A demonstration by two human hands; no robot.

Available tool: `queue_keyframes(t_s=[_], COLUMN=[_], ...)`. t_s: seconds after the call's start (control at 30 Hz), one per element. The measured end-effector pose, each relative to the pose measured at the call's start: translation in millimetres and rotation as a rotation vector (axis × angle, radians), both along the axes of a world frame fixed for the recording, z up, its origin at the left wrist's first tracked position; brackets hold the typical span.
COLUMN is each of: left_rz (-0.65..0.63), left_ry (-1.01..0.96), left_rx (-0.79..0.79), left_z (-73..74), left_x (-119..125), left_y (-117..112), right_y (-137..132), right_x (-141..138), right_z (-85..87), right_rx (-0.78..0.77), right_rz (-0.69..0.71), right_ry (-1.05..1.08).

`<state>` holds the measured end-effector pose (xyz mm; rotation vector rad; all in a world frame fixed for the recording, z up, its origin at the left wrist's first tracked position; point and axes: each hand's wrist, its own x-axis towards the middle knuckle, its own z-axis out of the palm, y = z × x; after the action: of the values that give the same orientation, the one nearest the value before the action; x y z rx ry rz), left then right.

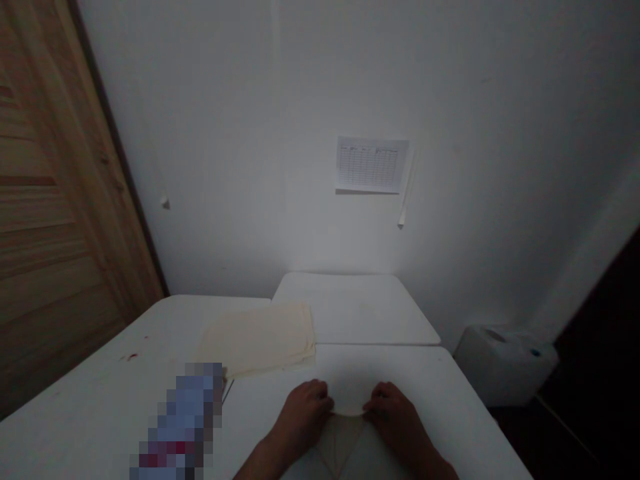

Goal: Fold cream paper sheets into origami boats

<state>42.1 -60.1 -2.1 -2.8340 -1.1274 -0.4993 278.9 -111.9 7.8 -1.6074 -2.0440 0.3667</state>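
My left hand (303, 417) and my right hand (390, 413) are close together at the near edge of a white table (125, 393). Both pinch a pale cloth (345, 450), one on each side of its curved, raised fold. The cloth hangs down toward me and blends into the white tabletop, so its outline is hard to see. Beyond my left hand lies a flat cream fabric piece (257, 340). A pixelated patch (183, 423) hides whatever lies to the left of my hands.
A second white table (355, 307) adjoins the far end. A wooden door (60, 180) stands at the left, and a paper chart (373, 165) is fixed to the wall ahead. A white plastic container (505, 363) sits beyond the right table edge.
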Motion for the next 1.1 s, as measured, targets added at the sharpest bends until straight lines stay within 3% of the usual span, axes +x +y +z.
queue_keyframes(t_s=[0.33,0.43,0.53,0.63,0.7,0.93,1.1], left_rz=[-0.149,-0.139,-0.022,0.138,0.176,0.081,0.081], left_ry=[0.106,0.111,0.037,-0.107,-0.176,-0.154,-0.072], left_rx=[0.144,0.173,0.208,0.263,0.307,0.232,0.226], left_z=[-2.4,-2.8,-5.8,-14.5,-23.5,-52.5,-67.7], left_x=[-0.3,-2.0,-9.9,-23.7,-32.7,-34.9,-27.1], left_y=[-1.2,-3.6,-6.8,-13.1,-20.6,-53.2,-54.7], right_y=[-2.3,-2.1,-2.1,-2.4,-2.3,1.0,0.2], right_x=[-0.9,-0.7,-0.4,-0.4,-0.5,0.1,-0.9], right_z=[-7.3,-9.3,-9.1,-7.6,-7.2,-7.8,-1.5], right_rx=[0.051,0.065,0.065,0.055,0.046,0.016,-0.004], right_rz=[0.013,0.025,0.035,0.043,0.040,0.033,0.040], right_ry=[-0.018,-0.021,-0.016,-0.011,-0.003,0.033,0.047])
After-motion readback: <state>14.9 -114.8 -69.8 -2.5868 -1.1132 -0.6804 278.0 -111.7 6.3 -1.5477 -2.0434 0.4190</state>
